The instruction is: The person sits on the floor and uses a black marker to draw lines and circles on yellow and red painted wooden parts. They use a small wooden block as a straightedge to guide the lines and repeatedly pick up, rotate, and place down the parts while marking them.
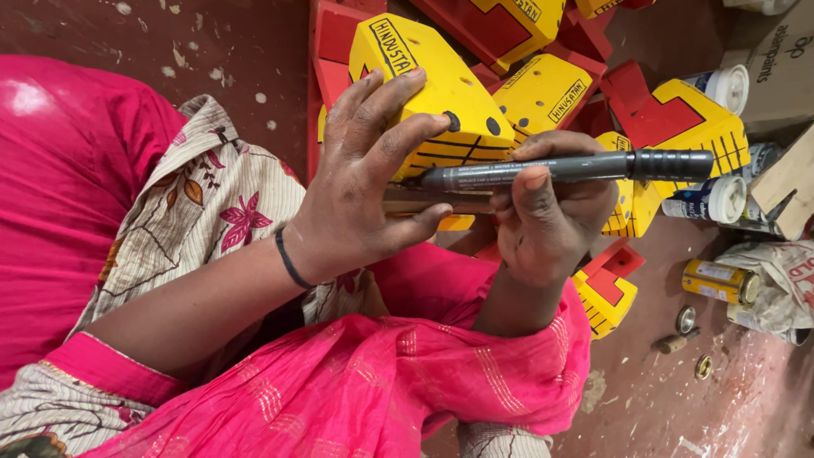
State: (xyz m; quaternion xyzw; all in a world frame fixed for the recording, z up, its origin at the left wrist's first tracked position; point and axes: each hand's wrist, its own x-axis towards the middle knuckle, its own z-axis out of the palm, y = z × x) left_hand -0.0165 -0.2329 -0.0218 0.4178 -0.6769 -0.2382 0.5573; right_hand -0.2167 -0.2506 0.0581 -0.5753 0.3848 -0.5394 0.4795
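While your left hand point(360, 191) grips the yellow block point(445, 97), your right hand point(551, 212) pinches the marker point(568, 168) crosswise, tip touching the block.

Right edge — brown cardboard box point(776, 72), white jars point(727, 85), yellow can point(721, 282).

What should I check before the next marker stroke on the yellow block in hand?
1. Left hand grips the yellow block firmly: ok.
2. Right hand holds the grey marker: ok.
3. Marker tip meets the block's lined face: ok.
4. Cap off the tip: cannot tell, the left hand's fingers cover the tip.
5. Black dots and lines on the block unsmudged: ok.
6. More painted blocks lie within reach behind: ok.
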